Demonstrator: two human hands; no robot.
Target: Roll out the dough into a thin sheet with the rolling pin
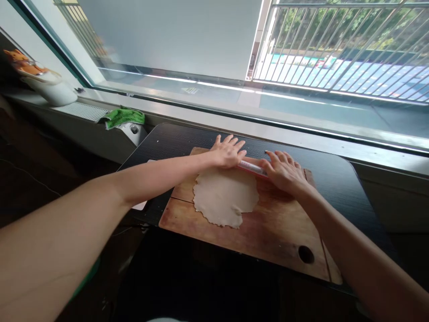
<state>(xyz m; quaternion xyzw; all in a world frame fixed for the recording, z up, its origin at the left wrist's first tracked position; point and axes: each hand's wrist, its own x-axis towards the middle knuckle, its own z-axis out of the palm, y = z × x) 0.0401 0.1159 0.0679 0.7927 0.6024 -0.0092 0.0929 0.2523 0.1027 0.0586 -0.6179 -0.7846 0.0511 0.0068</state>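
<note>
A flat, ragged-edged sheet of pale dough (224, 197) lies on a wooden cutting board (268, 237). Across the dough's far edge lies a slim, clear and pinkish rolling pin (251, 167), seen only between my hands. My left hand (228, 152) rests on the pin's left end, palm down, with its fingers stretched forward and spread. On the other end lies my right hand (283, 169), palm down too, its fingers extended and slightly apart. The ends of the pin are hidden under both hands.
The board sits on a black table (335, 179) beside a window sill (301, 138). A green cloth (124, 117) hangs over a ledge on the left. Farther left stands a white pot (52, 89) with an orange figure (25, 62). The board has a round hole (306, 254) near its front right.
</note>
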